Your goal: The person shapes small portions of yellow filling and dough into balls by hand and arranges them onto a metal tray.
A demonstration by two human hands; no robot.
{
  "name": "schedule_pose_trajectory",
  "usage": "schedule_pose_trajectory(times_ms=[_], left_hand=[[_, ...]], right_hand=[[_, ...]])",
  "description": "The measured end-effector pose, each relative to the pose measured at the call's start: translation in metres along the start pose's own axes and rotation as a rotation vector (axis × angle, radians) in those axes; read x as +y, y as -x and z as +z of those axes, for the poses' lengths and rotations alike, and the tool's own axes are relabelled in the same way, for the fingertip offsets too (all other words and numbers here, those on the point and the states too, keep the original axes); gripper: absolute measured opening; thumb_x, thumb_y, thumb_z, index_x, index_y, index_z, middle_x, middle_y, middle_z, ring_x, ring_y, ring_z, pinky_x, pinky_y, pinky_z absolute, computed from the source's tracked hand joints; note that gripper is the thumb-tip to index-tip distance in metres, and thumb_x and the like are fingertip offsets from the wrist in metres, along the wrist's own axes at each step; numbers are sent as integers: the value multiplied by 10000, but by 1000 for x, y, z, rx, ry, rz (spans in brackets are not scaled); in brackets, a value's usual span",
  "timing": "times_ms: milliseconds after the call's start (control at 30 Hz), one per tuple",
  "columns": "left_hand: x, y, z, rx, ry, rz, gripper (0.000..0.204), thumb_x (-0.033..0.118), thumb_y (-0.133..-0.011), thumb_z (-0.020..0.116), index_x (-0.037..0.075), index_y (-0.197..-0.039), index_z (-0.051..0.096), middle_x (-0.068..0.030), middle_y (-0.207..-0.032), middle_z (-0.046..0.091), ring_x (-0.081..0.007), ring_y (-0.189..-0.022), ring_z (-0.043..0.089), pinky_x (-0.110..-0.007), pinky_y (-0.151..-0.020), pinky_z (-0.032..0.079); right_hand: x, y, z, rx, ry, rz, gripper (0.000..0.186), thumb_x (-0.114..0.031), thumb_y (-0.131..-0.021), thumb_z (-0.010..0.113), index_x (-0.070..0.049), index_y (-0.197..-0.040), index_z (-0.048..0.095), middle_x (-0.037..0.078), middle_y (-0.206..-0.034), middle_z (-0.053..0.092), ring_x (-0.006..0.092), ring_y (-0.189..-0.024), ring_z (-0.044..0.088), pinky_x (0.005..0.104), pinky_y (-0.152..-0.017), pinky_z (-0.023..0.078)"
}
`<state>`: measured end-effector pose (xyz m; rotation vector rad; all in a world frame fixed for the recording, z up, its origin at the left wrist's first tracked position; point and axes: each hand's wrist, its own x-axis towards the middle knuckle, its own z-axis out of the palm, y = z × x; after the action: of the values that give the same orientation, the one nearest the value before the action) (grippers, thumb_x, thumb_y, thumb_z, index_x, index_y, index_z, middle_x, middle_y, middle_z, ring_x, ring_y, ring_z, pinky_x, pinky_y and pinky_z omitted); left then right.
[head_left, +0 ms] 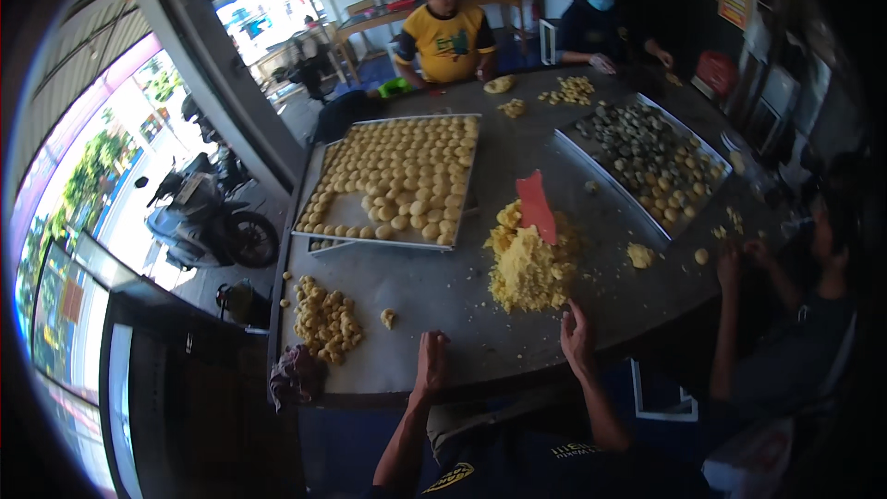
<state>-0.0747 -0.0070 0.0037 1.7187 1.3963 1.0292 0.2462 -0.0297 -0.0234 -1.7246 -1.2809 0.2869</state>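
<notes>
A heap of crumbly yellow dough stands on the metal worktable, with a flat red scraper-like piece stuck upright in its far side. My right hand is at the near right foot of this heap, open, its fingers stretched forward and nothing seen in it. Over the table's near edge, left of the heap, my left hand looks loosely open and holds nothing visible. Past it lies one small dough lump. Farther left is a pile of small dough pieces.
A large tray of round yellow dough balls lies far left. Another tray, far right, holds dark and yellow balls. A crumpled cloth lies at the near left corner. Two people are across the table; another person works at right.
</notes>
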Motion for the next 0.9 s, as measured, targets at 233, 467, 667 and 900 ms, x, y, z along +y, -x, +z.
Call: schedule_pose_trajectory(times_ms=[233,467,667,900], left_hand=[[15,-8,2,44,-342,125,153,119,-975,521,31,-1065,607,-168,-1067,596,-305,-949,602,-410,-840,482],[1,-7,-6,88,-392,296,256,237,-1011,469,24,-1060,603,-157,-1002,647,-333,-906,642,-452,-754,497],[27,-70,-7,109,-654,-75,348,317,-1027,371,20,-976,546,-172,-986,594,-357,-907,574,-467,-823,419],[-19,-77,13,236,-760,125,344,333,-998,379,46,-963,565,-154,-928,579,-338,-971,507,-489,-863,345]], right_hand=[[-1,-2,0,153,-42,-161,302,-88,-945,595,-15,-1237,584,180,-1182,629,349,-1074,623,401,-884,505],[8,0,9,252,-45,-180,308,-21,-896,586,-16,-1203,570,176,-1126,612,355,-987,623,407,-819,509],[-2,-2,5,213,-81,-144,328,-1,-870,578,-16,-1198,568,179,-1148,596,358,-989,606,415,-820,504],[6,0,12,175,-64,-97,366,-35,-882,600,-51,-1246,559,161,-1212,574,345,-1083,584,408,-875,508]])
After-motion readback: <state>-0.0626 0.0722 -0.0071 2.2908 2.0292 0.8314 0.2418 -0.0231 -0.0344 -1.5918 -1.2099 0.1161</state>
